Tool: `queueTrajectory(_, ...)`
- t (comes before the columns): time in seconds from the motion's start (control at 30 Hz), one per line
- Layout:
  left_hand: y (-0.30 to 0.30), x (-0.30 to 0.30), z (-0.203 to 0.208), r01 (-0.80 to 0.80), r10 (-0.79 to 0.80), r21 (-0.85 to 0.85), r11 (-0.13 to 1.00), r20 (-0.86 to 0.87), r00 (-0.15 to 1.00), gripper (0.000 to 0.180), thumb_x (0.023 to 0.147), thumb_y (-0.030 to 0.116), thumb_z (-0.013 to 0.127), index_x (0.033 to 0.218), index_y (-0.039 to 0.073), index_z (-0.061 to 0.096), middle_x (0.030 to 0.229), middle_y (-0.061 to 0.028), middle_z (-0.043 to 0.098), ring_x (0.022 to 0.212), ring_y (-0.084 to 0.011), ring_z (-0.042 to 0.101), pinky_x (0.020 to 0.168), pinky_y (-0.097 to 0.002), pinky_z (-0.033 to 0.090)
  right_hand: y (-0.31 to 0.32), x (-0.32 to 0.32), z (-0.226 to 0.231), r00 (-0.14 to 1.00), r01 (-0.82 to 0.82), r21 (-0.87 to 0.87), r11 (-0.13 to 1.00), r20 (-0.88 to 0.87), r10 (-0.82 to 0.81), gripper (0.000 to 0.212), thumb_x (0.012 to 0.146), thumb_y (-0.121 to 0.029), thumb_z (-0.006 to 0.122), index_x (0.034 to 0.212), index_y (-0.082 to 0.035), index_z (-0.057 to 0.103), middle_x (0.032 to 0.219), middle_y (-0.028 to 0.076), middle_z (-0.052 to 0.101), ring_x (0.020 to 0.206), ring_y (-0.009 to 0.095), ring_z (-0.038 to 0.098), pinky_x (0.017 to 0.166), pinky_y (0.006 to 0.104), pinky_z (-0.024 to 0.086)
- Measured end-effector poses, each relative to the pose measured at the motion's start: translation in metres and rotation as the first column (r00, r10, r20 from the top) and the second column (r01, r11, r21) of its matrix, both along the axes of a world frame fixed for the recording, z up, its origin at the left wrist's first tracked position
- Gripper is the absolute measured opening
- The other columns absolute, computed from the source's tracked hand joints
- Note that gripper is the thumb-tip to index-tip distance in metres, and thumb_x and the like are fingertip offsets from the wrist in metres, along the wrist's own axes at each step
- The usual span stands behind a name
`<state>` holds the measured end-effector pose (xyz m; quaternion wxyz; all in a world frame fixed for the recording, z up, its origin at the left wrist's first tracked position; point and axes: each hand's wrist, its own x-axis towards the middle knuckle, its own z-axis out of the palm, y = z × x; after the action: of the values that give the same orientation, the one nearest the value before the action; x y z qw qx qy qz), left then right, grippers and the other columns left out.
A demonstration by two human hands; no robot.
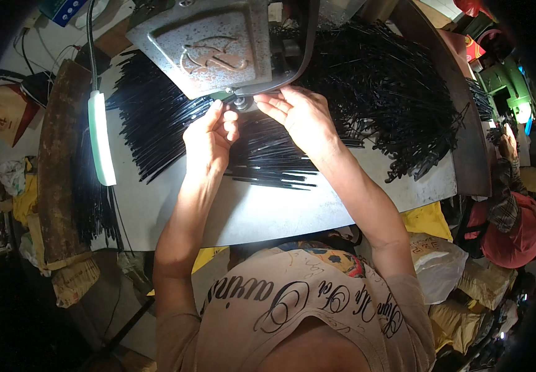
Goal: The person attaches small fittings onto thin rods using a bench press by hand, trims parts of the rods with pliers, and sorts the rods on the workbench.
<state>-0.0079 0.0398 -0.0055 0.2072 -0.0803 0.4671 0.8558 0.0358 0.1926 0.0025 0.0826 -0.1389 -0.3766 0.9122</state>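
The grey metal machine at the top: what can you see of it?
The grey metal machine juts in from the top edge, over the pale tabletop. Its flat cover looks worn, speckled with rust, and bears a raised, rust-brown emblem. A small round metal part shows beneath, between the left hand and the right hand, both close; contact is unclear.

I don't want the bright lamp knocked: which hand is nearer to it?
The left. The left hand is to the right of the lamp, beneath the metal machine head; the right hand is farther right, beyond the left one.
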Motion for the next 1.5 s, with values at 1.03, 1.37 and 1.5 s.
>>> queueTrajectory(1.03,-0.031,-0.022,0.001,0.307,-0.307,-0.040,0.951,-0.005,0.952,0.016,0.081,0.017,0.055,0.081,0.001,0.055,0.067,-0.0060,0.057,0.056,-0.0139,0.051,0.049,-0.0227,0.039,0.127,0.094,0.061,0.943,-0.300,0.953,-0.052,0.304,0.138,0.020,0.070,-0.010,0.060,0.089,-0.003,0.061,0.087,0.004,0.058,0.073,0.012,0.055,0.063,0.0253,0.044)
queueTrajectory(1.37,-0.021,-0.016,-0.004,0.303,-0.305,0.146,0.942,-0.010,0.952,0.007,0.075,0.003,0.054,0.069,-0.001,0.053,0.091,-0.0190,0.056,0.070,-0.0175,0.057,0.064,-0.0259,0.048,0.087,0.088,0.044,0.981,0.115,0.759,-0.641,0.015,0.194,0.006,0.070,-0.012,0.061,0.075,-0.008,0.058,0.078,0.002,0.052,0.080,0.017,0.049,0.073,0.0281,0.041)
queueTrajectory(1.5,-0.020,-0.009,0.000,0.254,-0.259,0.129,0.958,0.023,0.966,0.007,0.074,0.003,0.054,0.069,-0.001,0.052,0.090,-0.0192,0.056,0.070,-0.0179,0.055,0.064,-0.0256,0.047,0.065,0.065,0.044,0.950,0.299,0.697,-0.652,-0.151,0.274,0.011,0.073,-0.019,0.060,0.079,-0.010,0.056,0.066,0.000,0.051,0.068,0.014,0.051,0.061,0.0255,0.043)
